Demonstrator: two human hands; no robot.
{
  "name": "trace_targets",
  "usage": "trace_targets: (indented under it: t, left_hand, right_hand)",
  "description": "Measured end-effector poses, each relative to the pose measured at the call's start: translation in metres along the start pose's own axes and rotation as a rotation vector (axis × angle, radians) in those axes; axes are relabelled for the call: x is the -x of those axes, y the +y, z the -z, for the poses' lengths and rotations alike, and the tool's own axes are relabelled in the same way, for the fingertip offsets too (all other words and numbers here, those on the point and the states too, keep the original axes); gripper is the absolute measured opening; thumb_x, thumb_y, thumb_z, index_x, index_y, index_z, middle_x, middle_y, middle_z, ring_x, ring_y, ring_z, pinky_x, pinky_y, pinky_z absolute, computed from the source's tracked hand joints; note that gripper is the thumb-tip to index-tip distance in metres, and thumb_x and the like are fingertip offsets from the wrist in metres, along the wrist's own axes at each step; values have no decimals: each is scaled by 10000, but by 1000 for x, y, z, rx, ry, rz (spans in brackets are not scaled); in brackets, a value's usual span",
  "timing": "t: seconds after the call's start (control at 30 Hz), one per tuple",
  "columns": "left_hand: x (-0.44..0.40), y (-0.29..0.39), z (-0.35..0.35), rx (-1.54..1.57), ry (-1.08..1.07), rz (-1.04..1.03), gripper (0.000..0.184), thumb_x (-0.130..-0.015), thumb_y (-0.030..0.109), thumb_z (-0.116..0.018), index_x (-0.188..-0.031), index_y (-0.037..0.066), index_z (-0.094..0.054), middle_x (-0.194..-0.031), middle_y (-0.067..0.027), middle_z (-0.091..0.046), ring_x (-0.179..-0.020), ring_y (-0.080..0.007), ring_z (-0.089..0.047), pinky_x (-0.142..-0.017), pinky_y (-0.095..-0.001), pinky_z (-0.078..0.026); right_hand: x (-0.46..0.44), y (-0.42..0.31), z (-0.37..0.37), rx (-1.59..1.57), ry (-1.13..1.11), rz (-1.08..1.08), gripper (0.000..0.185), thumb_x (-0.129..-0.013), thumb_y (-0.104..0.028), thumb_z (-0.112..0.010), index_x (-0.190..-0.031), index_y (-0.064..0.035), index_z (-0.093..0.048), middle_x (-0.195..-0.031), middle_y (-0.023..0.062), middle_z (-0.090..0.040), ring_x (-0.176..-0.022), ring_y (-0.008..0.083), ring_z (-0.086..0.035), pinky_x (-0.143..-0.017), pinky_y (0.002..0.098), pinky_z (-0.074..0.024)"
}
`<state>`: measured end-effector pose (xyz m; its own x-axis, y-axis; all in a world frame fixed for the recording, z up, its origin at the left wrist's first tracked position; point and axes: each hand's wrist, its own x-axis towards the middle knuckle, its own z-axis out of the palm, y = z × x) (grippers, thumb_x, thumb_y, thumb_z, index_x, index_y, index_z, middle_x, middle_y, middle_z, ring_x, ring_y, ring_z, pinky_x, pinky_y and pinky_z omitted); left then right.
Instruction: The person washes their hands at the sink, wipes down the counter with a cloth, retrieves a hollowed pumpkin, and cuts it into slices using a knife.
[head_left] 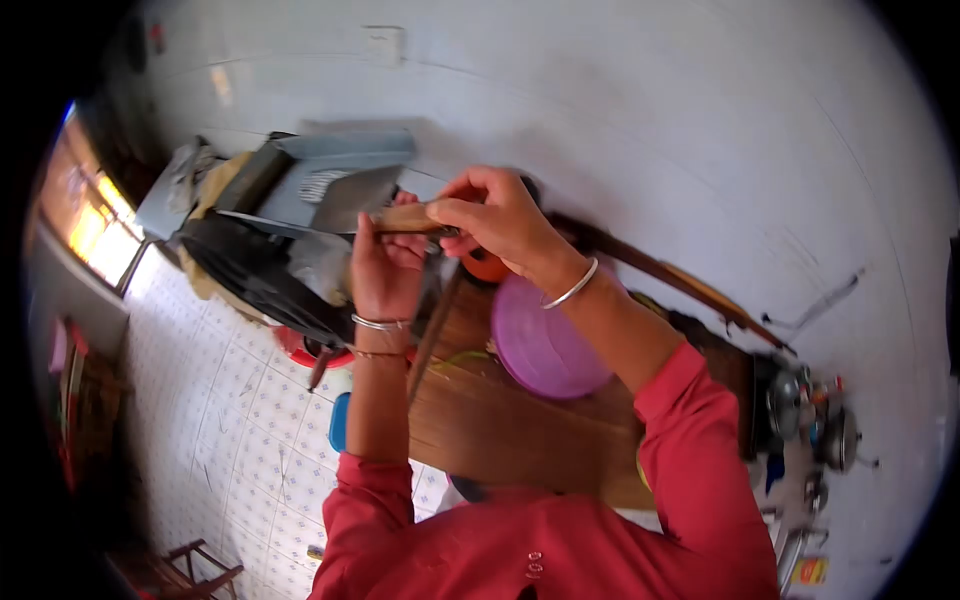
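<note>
Held up in both hands is a cleaver (357,198) with a wide grey blade and a wooden handle. Its blade points left, toward a grey metal tray. My left hand (391,262) grips the handle near the blade, thumb raised along it. My right hand (495,218) pinches the handle's other end between thumb and fingers. Below and right of the hands, a purple basin (548,340) rests on a brown wooden table (510,435). Part of an orange object (485,266) shows under my right hand.
The grey metal tray (345,150) and a black bag-like item (250,270) lie at the left. A red basin (300,347) and a blue container (339,422) are lower down. Pots (838,440) stand at the right by the white wall. A wooden stool (205,570) is at lower left.
</note>
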<state>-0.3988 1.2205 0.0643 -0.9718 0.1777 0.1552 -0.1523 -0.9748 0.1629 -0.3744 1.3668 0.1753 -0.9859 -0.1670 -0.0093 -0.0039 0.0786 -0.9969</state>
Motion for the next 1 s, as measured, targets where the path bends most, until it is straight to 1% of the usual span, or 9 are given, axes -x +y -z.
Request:
trace_targets:
  t: [0.17,0.37,0.4,0.5,0.63,0.77,0.83,0.9,1.0]
  left_hand:
    - [46,-79,-30,-46,49,97,416,-977,251,-447,-1258,-55,-421,-1282,-188,-507,-1200,-258,-494,-1043,-373,-383]
    - [116,-179,-55,-501,-114,233,260,-961,142,-474,-1192,23,-492,-1143,-181,-587,-1049,-281,-598,-915,-362,-470]
    - [128,-198,-59,-511,-127,292,286,-946,118,-512,-1217,31,-483,-1145,-142,-589,-1050,-232,-586,-908,-335,-463]
    - [168,-261,-71,-643,-172,406,335,-937,118,-539,-1252,30,-468,-1156,-104,-578,-1051,-194,-565,-908,-309,-448]
    - [217,-338,-66,-711,-332,502,397,-916,123,-583,-1277,19,-456,-1226,-92,-524,-1087,-173,-522,-911,-294,-436]
    - [263,-395,-45,-1175,-695,503,516,-873,120,-639,-1323,15,-410,-1340,-119,-420,-1192,-192,-447,-963,-321,-411]
    - [300,-423,1,-1027,-341,671,563,-866,130,-647,-1344,22,-371,-1346,-124,-420,-1226,-207,-430,-999,-338,-389]
    - [341,-437,73,-1232,-128,714,635,-853,139,-661,-1368,19,-309,-1360,-123,-410,-1256,-209,-407,-1021,-342,-370]
    - [381,-440,87,-1132,167,933,670,-842,125,-669,-1379,46,-276,-1322,-101,-446,-1205,-194,-452,-976,-322,-411]
  right_hand:
    - [94,6,71,70,8,30,217,-826,-128,-663,-942,18,-553,-844,72,-592,-669,92,-593,-577,230,-530]
    - [224,43,148,605,34,162,425,-774,-88,-690,-1149,-35,-497,-1075,44,-537,-863,166,-587,-846,297,-477]
    - [241,56,152,798,113,325,590,-718,-68,-690,-1251,-94,-437,-1085,122,-545,-915,274,-606,-762,359,-505]
    - [292,67,158,1213,308,225,716,-702,-30,-686,-1345,-133,-389,-1161,120,-500,-843,315,-608,-712,373,-513]
    - [372,94,198,1045,511,-57,755,-711,-10,-638,-1393,-155,-350,-1105,155,-571,-850,337,-614,-672,397,-500]
    - [472,130,261,1032,617,40,735,-699,-12,-616,-1380,-130,-366,-1003,107,-626,-797,320,-638,-646,384,-506]
    - [520,139,279,748,683,23,668,-713,-2,-612,-1341,-103,-409,-964,84,-632,-777,263,-640,-629,354,-500]
    - [569,151,296,465,740,-1,602,-726,9,-607,-1302,-75,-453,-925,62,-637,-758,205,-642,-612,324,-493]
    - [627,167,323,144,792,64,414,-771,10,-609,-1172,-17,-509,-774,33,-605,-621,109,-593,-508,266,-453]
